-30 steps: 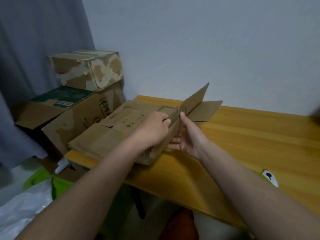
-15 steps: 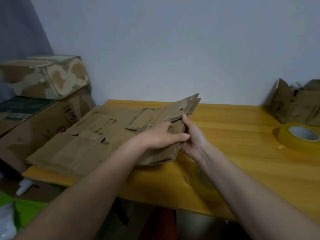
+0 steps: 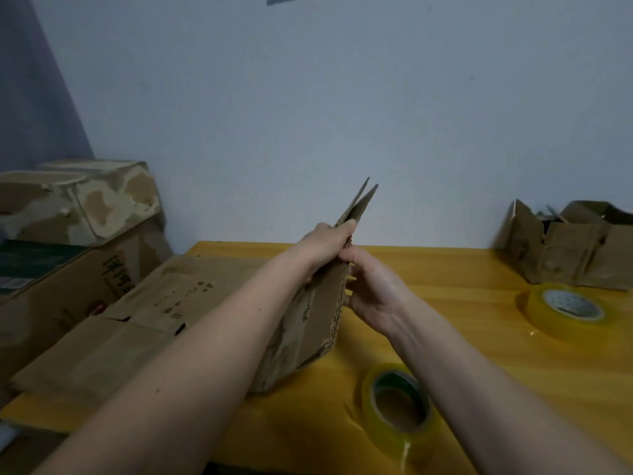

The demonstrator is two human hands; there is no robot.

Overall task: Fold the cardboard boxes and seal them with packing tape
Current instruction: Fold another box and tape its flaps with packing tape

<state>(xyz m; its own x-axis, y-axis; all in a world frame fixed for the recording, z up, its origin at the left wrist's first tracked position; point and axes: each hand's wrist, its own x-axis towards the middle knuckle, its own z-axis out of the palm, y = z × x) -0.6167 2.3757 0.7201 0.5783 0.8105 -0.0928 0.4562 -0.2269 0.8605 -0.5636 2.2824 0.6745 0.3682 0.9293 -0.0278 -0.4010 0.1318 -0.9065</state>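
While scanning from the far left: two taped-up boxes [image 3: 78, 200] stacked beside the table [image 3: 479, 337], well out of play. Next along, a pile of flattened cardboard [image 3: 144, 313] lying on the table's left end, waiting its turn. Then the action at centre: one flattened box [image 3: 308, 323] stood up on edge, bottom corner resting on the tabletop, top flaps pointing up toward the wall and only slightly parted. Left hand [image 3: 325, 248] clamped on the near face, fingers pressed together and curled over the top edge. Right hand [image 3: 373, 286] cupping the far side, thumb against the corrugated edge, fingers wrapped behind the board and mostly hidden, so cannot say how far spread. Looks very much like the opening-out step, with the box not yet squared and no flap folded, no tape on it. Next move, by the look of it: pull the two faces apart into a rectangle, then tuck the flaps flat — needs steady pressure at the creases, not the panels. Just right of that, near the front edge, a roll of tape [image 3: 397, 402] lying flat, within easy reach. Further right, a second tape roll [image 3: 568, 308]. Far right, against the wall, an open box [image 3: 575, 245] with its flaps up.
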